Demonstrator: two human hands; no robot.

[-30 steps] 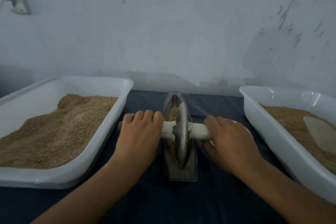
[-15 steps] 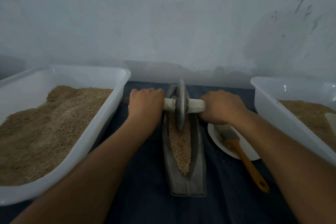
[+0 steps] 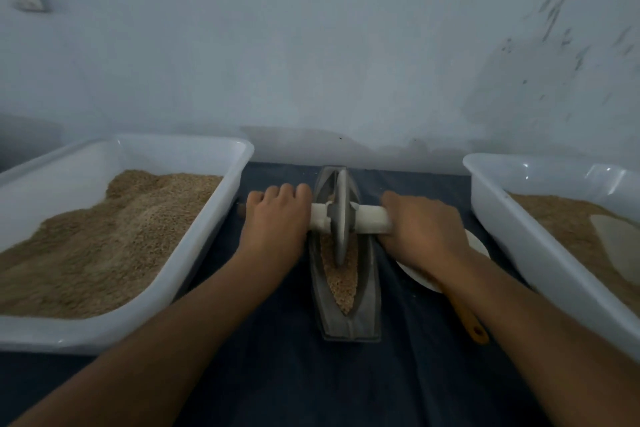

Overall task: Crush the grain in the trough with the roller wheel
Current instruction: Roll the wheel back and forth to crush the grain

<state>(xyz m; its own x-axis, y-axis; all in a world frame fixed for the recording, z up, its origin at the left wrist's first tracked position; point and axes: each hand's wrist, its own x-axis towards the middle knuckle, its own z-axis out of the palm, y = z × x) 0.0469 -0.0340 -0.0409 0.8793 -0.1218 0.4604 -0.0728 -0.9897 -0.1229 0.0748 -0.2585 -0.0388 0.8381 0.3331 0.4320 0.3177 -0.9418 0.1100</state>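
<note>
Both hands wrapped round the pale axle (image 3: 370, 220), one either side of the roller wheel (image 3: 340, 218): left hand (image 3: 275, 218) with fingers curled over the top, right hand (image 3: 420, 224) closed round the opposite end, each grip tight on the bar; wheel standing upright in the trough (image 3: 346, 270) between the two grips, rim sunk in the grain (image 3: 338, 274); drawn back a little toward the body from the far end reached half a second ago, so a return stroke under way; near stretch of grain looking coarse and whole, hence more passes likely needed; just beyond the right grip, a white plate (image 3: 479, 244) and a brush handle (image 3: 472, 321) on the bench (image 3: 277, 374); outward of each grip, a white tub (image 3: 207, 218) of grain.
</note>
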